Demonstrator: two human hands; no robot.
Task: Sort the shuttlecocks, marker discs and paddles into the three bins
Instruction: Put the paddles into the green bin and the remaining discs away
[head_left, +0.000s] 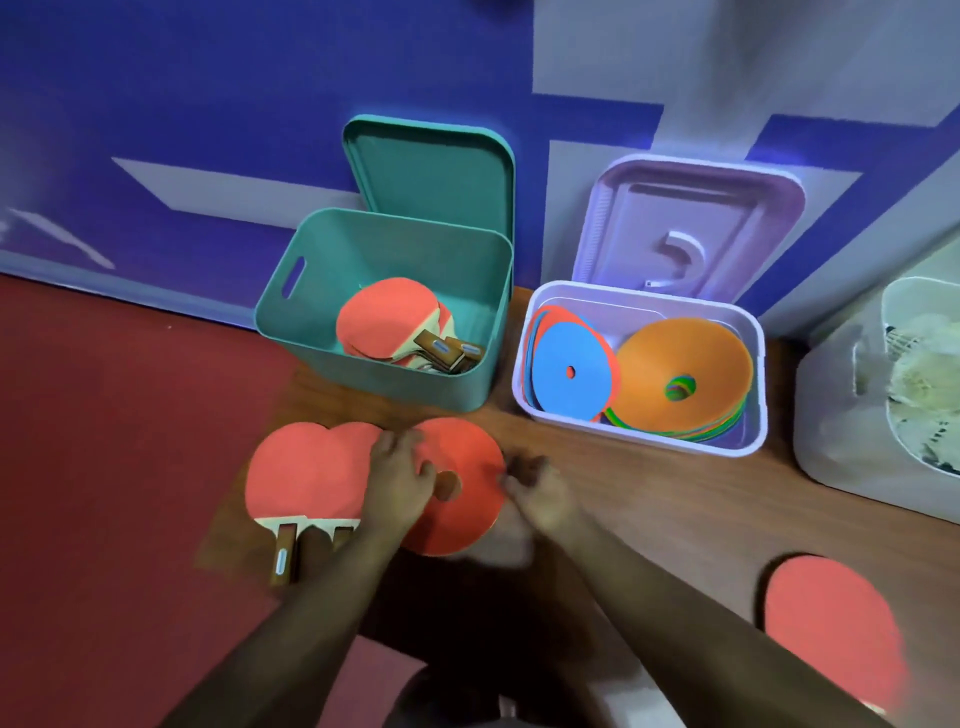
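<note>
- Your left hand (397, 483) lies flat, fingers relaxed, on the red marker disc (462, 525) at lower centre.
- Your right hand (540, 499) pinches that disc's right edge with curled fingers.

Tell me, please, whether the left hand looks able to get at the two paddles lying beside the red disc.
Probably yes. The left hand is on the red disc, next to the two paddles, which lie face up with nothing on top; its wrist covers part of the nearer handle.
</note>
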